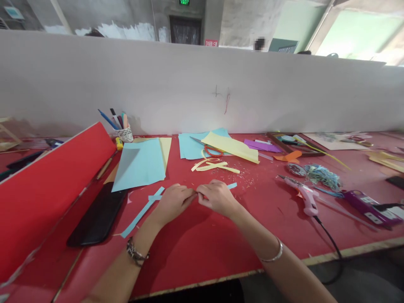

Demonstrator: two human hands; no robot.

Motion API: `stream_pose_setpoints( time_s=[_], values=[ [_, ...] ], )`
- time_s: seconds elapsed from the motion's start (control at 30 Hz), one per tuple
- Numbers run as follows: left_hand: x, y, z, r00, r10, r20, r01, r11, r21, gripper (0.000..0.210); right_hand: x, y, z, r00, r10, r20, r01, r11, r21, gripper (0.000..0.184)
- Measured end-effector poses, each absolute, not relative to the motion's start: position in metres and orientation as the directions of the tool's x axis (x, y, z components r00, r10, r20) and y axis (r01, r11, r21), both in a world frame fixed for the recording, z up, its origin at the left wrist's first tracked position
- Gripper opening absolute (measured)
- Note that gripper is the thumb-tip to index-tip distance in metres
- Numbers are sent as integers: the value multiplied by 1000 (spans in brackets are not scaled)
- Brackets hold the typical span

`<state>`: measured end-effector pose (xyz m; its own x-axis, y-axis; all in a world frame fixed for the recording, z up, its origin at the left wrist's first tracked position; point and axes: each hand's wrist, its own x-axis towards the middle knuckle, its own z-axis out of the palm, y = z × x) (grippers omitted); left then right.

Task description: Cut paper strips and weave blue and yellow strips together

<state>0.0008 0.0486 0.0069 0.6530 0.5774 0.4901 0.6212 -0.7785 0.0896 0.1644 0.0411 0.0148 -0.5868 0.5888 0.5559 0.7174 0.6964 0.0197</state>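
Observation:
My left hand (176, 200) and my right hand (217, 197) meet over the red table, fingertips pinched together and nearly touching. Whatever they pinch is too small and hidden to make out. A light blue paper strip (232, 185) pokes out from behind my right hand; I cannot tell whether it is held. Beside my left hand lies a longer blue paper strip (142, 216), with a short blue piece (155, 197) crossing it. Just beyond the hands are curled pale yellow paper strips (217, 167) and scissors with orange handles (213, 151), partly under a yellow sheet (235, 146).
Blue sheets (140, 164) and a black phone-like slab (97, 216) lie left, near a red board (57, 189) and a pen cup (125, 134). A pink glue gun (301, 194), yarn (323, 176) and purple power strip (369, 206) occupy the right. A white partition (164, 88) stands behind.

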Motion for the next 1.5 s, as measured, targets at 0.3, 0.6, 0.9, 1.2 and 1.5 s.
stream_pose_setpoints(
  time_s=[0.3,0.6,0.9,1.2,1.5],
  values=[
    [-18,57,12,579,717,388,671,-689,274,51,186,52,23,-406,833,375,892,451,-35,15],
    [-31,60,19,531,756,383,718,-642,271,47,225,66,29,-161,869,468,973,220,-75,18],
    [-21,57,13,620,588,520,696,-718,-17,50,183,49,28,-516,692,505,762,640,-99,17],
    [-22,55,23,465,586,663,843,-522,-130,22,173,45,23,-310,935,173,909,345,-233,21],
    [-52,57,18,108,946,307,994,-106,-23,18,198,60,25,146,962,231,541,118,-832,17]
  ],
)
